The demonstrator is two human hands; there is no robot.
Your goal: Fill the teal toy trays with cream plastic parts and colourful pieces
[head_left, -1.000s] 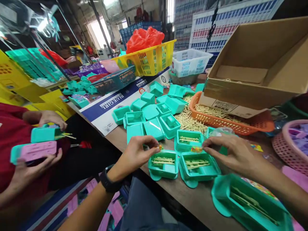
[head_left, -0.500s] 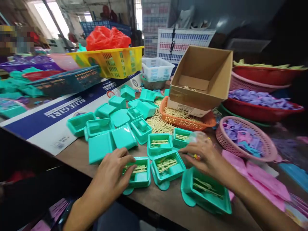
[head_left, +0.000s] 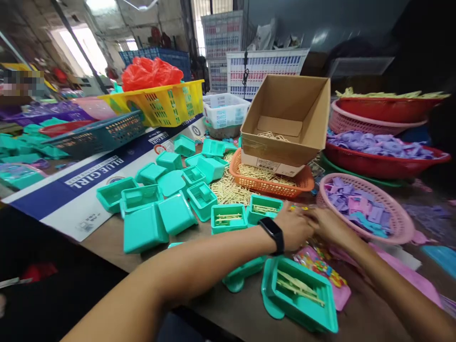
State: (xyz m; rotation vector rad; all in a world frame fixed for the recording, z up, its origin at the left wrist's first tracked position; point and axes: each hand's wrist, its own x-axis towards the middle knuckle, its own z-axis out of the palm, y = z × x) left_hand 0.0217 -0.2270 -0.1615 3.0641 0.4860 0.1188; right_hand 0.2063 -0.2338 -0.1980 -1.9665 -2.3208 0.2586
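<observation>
My left hand (head_left: 294,229), a black watch on its wrist, reaches across to the right and meets my right hand (head_left: 326,225). Fingers of both hands are closed together at a clear plastic bag with small colourful pieces (head_left: 298,208), mostly hidden behind them. Just below lie more colourful pieces in clear plastic (head_left: 322,268) on a pink flat piece (head_left: 342,295). Nearest the front edge is a green open box (head_left: 301,292) with pale yellow sticks inside. Two more green boxes with sticks, a left one (head_left: 229,218) and a right one (head_left: 264,209), stand beyond my left wrist. My left forearm covers other boxes.
Several green boxes (head_left: 144,228) crowd the table's left side. Behind them, an orange basket (head_left: 272,185) of yellow sticks bears a tilted cardboard box (head_left: 285,118). A pink basket (head_left: 366,204) of purple pieces stands right, near stacked red bowls (head_left: 384,161). A yellow basket (head_left: 160,102) is farther back.
My left hand has left the front green box and crossed right to my right hand. My right hand has moved slightly right, uncovering colourful pieces on pink. The view has shifted a little.
</observation>
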